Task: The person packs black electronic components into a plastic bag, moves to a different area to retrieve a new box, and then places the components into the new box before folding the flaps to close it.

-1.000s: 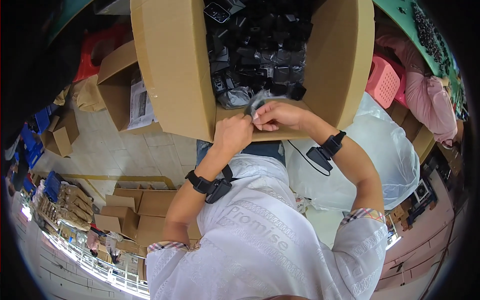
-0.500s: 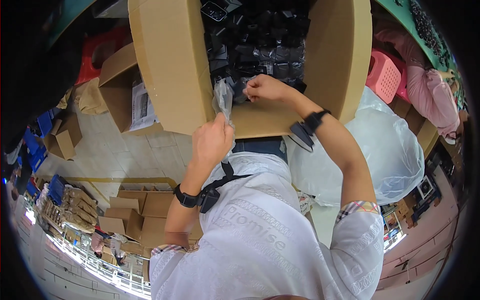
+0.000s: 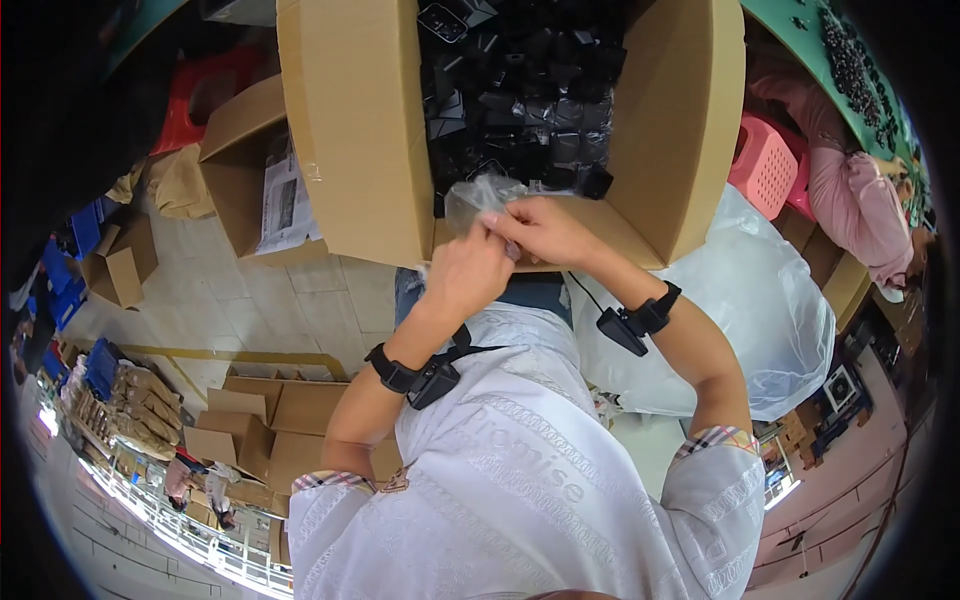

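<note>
Head view: what the clear bag (image 3: 478,197) holds is too crumpled and glossy to make out, and the box's (image 3: 370,150) black parts blur into one dark mass. Both forearms rise bent from the lower edge, wrists strapped, meeting over the box's near wall. The left hand (image 3: 462,272) and right hand (image 3: 545,230) are both closed, pinching the bag between fingertips, hands touching.
</note>
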A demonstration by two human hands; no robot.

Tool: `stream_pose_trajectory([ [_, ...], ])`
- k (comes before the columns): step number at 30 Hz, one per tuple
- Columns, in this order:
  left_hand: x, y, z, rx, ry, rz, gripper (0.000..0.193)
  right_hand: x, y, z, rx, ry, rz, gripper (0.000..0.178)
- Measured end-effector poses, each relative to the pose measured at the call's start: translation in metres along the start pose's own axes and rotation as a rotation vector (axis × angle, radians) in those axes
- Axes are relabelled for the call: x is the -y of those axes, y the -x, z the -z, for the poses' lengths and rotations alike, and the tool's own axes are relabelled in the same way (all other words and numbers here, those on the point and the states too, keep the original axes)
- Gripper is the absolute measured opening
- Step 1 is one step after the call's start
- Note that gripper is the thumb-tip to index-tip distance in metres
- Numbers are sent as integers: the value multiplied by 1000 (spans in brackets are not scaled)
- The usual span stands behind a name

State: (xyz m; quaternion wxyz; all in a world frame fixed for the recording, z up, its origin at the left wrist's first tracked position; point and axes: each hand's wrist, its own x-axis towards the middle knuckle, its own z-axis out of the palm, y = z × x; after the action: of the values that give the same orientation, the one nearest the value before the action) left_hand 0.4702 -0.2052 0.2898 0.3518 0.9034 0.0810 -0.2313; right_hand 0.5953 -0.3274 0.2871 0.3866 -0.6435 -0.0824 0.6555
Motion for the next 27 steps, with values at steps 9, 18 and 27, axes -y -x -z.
stream_pose_trajectory([
  [9, 22, 5, 2, -97, 884, 252, 43, -28, 9, 1, -243, 451, 320, 25],
  [18, 41, 19, 1, 192, 1078, 477, 33, -3, -16, 25, 471, -319, 196, 25],
  [27, 18, 21, 17, -344, 510, -137, 9, -158, -160, 49, -209, 881, -58, 34],
])
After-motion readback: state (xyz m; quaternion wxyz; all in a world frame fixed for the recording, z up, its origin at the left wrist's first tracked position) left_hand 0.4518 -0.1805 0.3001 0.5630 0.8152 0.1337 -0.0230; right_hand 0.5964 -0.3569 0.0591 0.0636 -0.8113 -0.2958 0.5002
